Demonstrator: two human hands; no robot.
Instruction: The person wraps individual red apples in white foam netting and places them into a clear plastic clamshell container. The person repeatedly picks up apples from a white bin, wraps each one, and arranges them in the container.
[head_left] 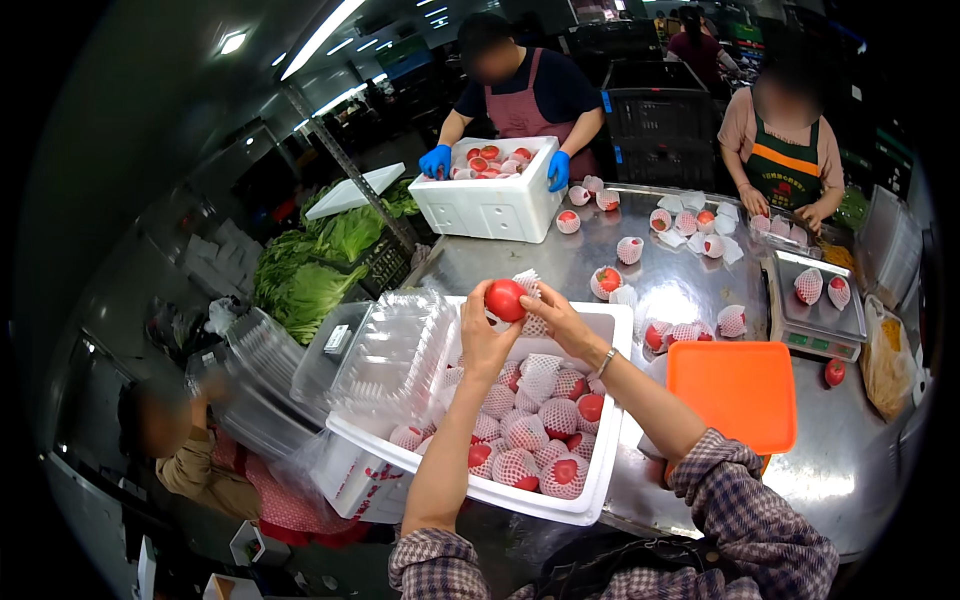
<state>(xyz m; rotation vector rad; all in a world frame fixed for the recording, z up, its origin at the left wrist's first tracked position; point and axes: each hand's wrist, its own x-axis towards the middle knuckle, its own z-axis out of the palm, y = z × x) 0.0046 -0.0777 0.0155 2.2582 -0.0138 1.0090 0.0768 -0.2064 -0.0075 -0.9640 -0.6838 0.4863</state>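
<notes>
On the metal table point(825, 475), an orange tray point(732, 398) sits just right of the white foam box point(622, 400), with a scale point(818, 300) bearing two netted fruits farther right, while clear plastic trays point(390, 350) overlap the box's left side and the left forearm hides part of its inside. The near box is filled with tomatoes in foam nets, and across the table a co-worker in blue gloves grips another white box point(490, 215) of them. Above the near box's far edge, the left hand point(485, 342) is clamped on a red tomato point(506, 299), and the right hand point(562, 325) pinches a foam net point(527, 280) against it.
</notes>
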